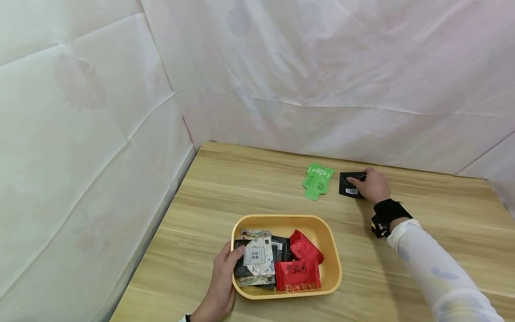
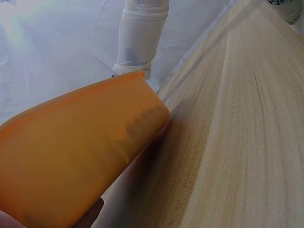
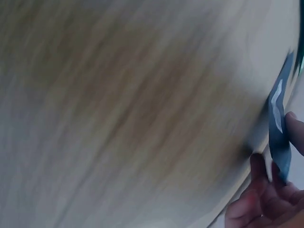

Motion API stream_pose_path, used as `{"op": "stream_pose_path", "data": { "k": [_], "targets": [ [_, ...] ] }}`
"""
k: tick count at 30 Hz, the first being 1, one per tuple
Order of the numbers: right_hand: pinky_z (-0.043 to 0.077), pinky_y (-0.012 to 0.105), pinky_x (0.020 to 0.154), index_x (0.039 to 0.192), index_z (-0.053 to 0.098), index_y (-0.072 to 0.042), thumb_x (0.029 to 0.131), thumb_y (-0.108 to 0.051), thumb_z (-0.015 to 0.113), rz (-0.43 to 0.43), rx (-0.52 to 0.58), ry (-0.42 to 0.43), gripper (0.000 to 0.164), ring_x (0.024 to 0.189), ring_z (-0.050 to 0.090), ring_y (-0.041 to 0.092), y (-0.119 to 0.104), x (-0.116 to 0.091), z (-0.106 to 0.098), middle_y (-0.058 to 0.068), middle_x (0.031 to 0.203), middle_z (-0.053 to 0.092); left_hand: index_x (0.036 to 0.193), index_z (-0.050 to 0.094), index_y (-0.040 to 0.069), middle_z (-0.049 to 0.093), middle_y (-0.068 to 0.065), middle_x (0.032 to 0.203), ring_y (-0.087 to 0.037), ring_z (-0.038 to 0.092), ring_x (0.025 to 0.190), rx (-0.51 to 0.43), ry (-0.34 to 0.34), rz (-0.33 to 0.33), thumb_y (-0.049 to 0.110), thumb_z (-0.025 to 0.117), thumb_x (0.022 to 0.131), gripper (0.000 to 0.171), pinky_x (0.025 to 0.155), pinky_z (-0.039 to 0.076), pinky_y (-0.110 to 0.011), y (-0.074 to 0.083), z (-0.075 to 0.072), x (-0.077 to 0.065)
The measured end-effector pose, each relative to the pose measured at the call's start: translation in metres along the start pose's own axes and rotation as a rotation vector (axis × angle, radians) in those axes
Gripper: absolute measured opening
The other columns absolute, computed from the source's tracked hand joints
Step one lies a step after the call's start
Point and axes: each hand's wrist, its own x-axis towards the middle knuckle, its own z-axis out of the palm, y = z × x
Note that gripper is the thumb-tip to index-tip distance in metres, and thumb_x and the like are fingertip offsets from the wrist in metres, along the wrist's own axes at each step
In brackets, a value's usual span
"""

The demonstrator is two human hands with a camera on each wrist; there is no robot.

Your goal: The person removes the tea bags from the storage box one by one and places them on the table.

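Note:
My right hand (image 1: pixel 375 187) pinches a small black sachet (image 1: pixel 345 189) at the far side of the table, thumb on top. In the right wrist view, the black sachet (image 3: pixel 277 116) sits between thumb and fingers, tilted, close to the tabletop. My left hand (image 1: pixel 219 284) grips the left side of a yellow plastic tub (image 1: pixel 333 268), its thumb over the rim. Inside the tub lie a pale patterned packet (image 1: pixel 259 259), dark packets (image 1: pixel 283 248), and two red packets (image 1: pixel 298 275). Orange-looking in the left wrist view, the tub's outer wall (image 2: pixel 85 147) hides most of that hand.
A green packet (image 1: pixel 318 179) lies flat on the wooden table (image 1: pixel 209 192), left of the black sachet. Pale sheeting (image 1: pixel 322 80) stands as a wall behind the table, and more sheeting (image 1: pixel 80 156) hangs along the left edge.

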Motion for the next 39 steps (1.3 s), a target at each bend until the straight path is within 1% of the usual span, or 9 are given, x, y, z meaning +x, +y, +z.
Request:
{"op": "stream_pose_path", "data": {
  "k": [4, 8, 13, 22, 28, 33, 35, 37, 39],
  "targets": [
    [0.043, 0.044, 0.053, 0.125, 0.049, 0.011, 0.090, -0.051, 0.061, 0.027, -0.089, -0.013, 0.072, 0.081, 0.056, 0.043, -0.003, 0.001, 0.001, 0.034, 0.104, 0.053, 0.148, 0.033, 0.005, 0.047, -0.020, 0.137, -0.024, 0.052, 0.120, 0.006, 0.002, -0.011, 0.031, 0.051, 0.099, 0.058, 0.098, 0.048, -0.032, 0.000, 0.000, 0.000],
    [0.045, 0.055, 0.066, 0.127, 0.047, 0.010, 0.091, -0.048, 0.062, 0.034, -0.115, 0.026, 0.070, 0.095, 0.051, 0.050, -0.005, 0.000, 0.005, 0.039, 0.118, 0.042, 0.148, 0.032, 0.006, 0.044, -0.018, 0.140, -0.023, 0.048, 0.124, 0.039, 0.011, -0.026, 0.033, 0.050, 0.099, 0.059, 0.102, 0.044, -0.031, 0.001, -0.001, 0.001],
    [0.044, 0.057, 0.070, 0.129, 0.046, 0.009, 0.091, -0.040, 0.064, 0.025, -0.104, 0.058, 0.065, 0.099, 0.047, 0.052, -0.007, -0.002, 0.006, 0.040, 0.122, 0.039, 0.148, 0.032, 0.006, 0.043, -0.018, 0.140, -0.024, 0.047, 0.125, 0.047, 0.013, -0.024, 0.033, 0.050, 0.099, 0.058, 0.103, 0.043, -0.031, 0.002, -0.001, 0.002],
    [0.043, 0.053, 0.062, 0.129, 0.047, 0.008, 0.094, -0.034, 0.062, -0.068, -0.058, 0.101, 0.057, 0.101, 0.046, 0.050, -0.017, -0.003, -0.006, 0.035, 0.122, 0.040, 0.147, 0.034, 0.005, 0.045, -0.020, 0.138, -0.024, 0.050, 0.121, 0.036, 0.019, -0.012, 0.033, 0.051, 0.099, 0.058, 0.099, 0.046, -0.031, 0.001, -0.002, 0.002],
    [0.045, 0.052, 0.062, 0.129, 0.049, 0.005, 0.095, -0.034, 0.060, -0.161, -0.100, 0.055, 0.053, 0.098, 0.050, 0.046, -0.053, -0.019, -0.021, 0.034, 0.125, 0.043, 0.147, 0.034, 0.005, 0.045, -0.020, 0.137, -0.023, 0.050, 0.121, 0.033, 0.021, -0.017, 0.033, 0.051, 0.099, 0.058, 0.098, 0.047, -0.031, 0.001, -0.001, 0.001],
    [0.048, 0.051, 0.068, 0.127, 0.051, 0.005, 0.093, -0.031, 0.063, -0.309, -0.112, 0.052, 0.051, 0.100, 0.053, 0.042, -0.089, -0.037, -0.021, 0.029, 0.122, 0.050, 0.146, 0.035, 0.003, 0.044, -0.020, 0.138, -0.023, 0.048, 0.122, 0.022, 0.016, -0.011, 0.031, 0.051, 0.099, 0.057, 0.099, 0.045, -0.030, 0.000, 0.000, -0.001],
    [0.049, 0.049, 0.067, 0.127, 0.052, 0.004, 0.091, -0.030, 0.066, -0.371, -0.111, 0.048, 0.051, 0.099, 0.055, 0.039, -0.103, -0.046, -0.020, 0.026, 0.120, 0.053, 0.146, 0.035, 0.003, 0.044, -0.020, 0.138, -0.023, 0.048, 0.123, 0.018, 0.016, -0.006, 0.030, 0.050, 0.099, 0.056, 0.099, 0.045, -0.030, 0.000, 0.000, -0.001],
    [0.050, 0.047, 0.066, 0.129, 0.052, 0.002, 0.091, -0.031, 0.067, -0.427, -0.112, 0.036, 0.053, 0.097, 0.056, 0.037, -0.118, -0.057, -0.021, 0.023, 0.119, 0.054, 0.146, 0.035, 0.003, 0.044, -0.020, 0.138, -0.024, 0.048, 0.122, 0.017, 0.017, -0.002, 0.030, 0.050, 0.099, 0.056, 0.099, 0.045, -0.030, -0.001, 0.000, -0.001],
    [0.052, 0.047, 0.072, 0.131, 0.051, -0.001, 0.091, -0.033, 0.068, -0.479, -0.112, 0.016, 0.054, 0.100, 0.056, 0.036, -0.133, -0.071, -0.023, 0.020, 0.121, 0.054, 0.146, 0.035, 0.003, 0.044, -0.020, 0.137, -0.024, 0.049, 0.122, 0.016, 0.018, -0.002, 0.030, 0.050, 0.099, 0.056, 0.099, 0.046, -0.030, -0.001, 0.000, -0.002]
  ]
}}
